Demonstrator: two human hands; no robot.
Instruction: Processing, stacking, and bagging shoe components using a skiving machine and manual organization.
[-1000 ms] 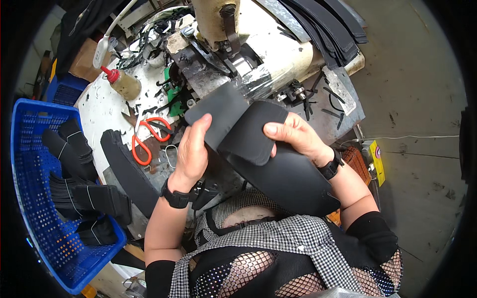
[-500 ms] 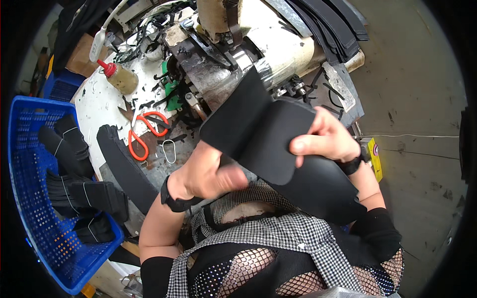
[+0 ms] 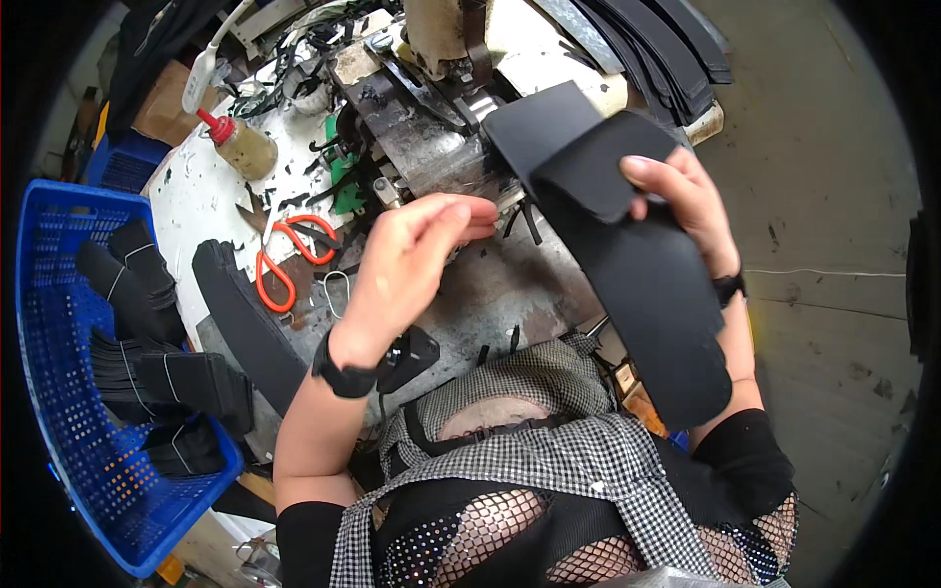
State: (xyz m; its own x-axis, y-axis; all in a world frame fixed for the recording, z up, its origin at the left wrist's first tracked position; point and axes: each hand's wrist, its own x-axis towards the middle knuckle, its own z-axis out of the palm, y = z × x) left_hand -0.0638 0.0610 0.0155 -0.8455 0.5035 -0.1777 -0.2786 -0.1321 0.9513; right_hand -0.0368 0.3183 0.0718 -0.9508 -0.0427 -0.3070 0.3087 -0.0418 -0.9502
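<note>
Above the worktable [image 3: 515, 294], the half-curled left hand [image 3: 404, 265] is hovering empty; the right hand [image 3: 698, 208] is clasping a black panel [image 3: 642, 299] by its right edge.

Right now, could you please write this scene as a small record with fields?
Right hand: holds black material, thumb on top
Left hand: looks empty, apart from the black material
Table: scissors with orange handles, black strips, red-capped bottle
Left side: blue basket with tied black bundles
Beyond hands: machine
</note>
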